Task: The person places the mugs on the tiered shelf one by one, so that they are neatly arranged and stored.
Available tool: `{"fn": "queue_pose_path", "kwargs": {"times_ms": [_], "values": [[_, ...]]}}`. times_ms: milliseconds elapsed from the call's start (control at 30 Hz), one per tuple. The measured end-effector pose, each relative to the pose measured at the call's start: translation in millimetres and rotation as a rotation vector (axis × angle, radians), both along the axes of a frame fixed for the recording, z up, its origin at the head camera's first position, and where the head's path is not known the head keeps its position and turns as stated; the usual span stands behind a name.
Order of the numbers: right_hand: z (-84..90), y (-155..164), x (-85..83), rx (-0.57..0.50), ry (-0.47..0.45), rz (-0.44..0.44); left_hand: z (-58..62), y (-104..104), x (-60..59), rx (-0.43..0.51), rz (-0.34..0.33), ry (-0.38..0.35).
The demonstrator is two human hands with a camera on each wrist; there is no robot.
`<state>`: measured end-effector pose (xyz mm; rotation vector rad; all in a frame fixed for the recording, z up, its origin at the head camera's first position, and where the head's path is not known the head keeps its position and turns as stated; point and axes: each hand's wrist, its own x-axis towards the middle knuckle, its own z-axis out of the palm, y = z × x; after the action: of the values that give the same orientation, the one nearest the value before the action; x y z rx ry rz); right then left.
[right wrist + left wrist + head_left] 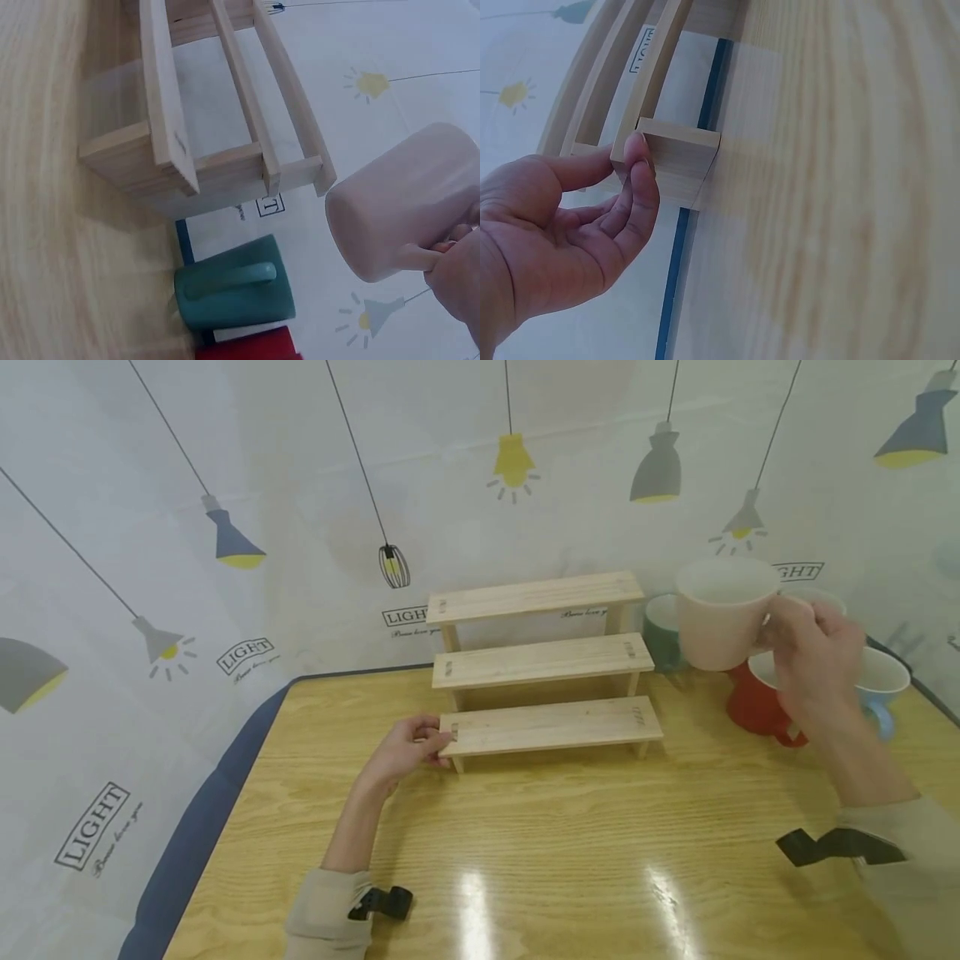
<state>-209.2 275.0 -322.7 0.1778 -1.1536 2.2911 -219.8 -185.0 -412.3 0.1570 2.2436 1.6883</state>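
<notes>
A three-step wooden riser [543, 664] stands on the wooden table [525, 860]. My left hand [408, 750] pinches the left end of the riser's lowest step [671, 154], thumb and fingertips [639, 154] on its corner. My right hand [813, 660] holds a pale pink mug [723, 610] by its handle, lifted above the table to the right of the riser. In the right wrist view the pink mug [409, 202] hangs in the air beyond the riser's right end [217, 161].
A green mug [663, 631] stands by the riser's right side, a red mug [757, 697] and a light blue mug [881, 689] further right. The green mug [232, 292] lies close under the lifted one. A lamp-print cloth wall [225, 527] rings the table.
</notes>
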Motion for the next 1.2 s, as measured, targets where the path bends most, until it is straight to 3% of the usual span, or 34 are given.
{"fn": "queue_pose_path", "kwargs": {"times_ms": [133,533,867,1200], "values": [[8.0,-12,-8.1,-0.008,0.071,0.043,-1.8,-2,-0.3,-0.009,-0.010,0.001],[22.7,-45,-32.1,-0.061,0.089,0.063,-4.8,-3,-0.7,0.020,-0.027,-0.016],[28.0,-71,-52.5,0.004,0.136,0.118,-3.8,-6,0.7,0.019,-0.043,-0.027],[31.5,-100,-66.9,0.035,0.120,0.167,-1.6,-3,1.4,0.047,-0.042,-0.027]]}}
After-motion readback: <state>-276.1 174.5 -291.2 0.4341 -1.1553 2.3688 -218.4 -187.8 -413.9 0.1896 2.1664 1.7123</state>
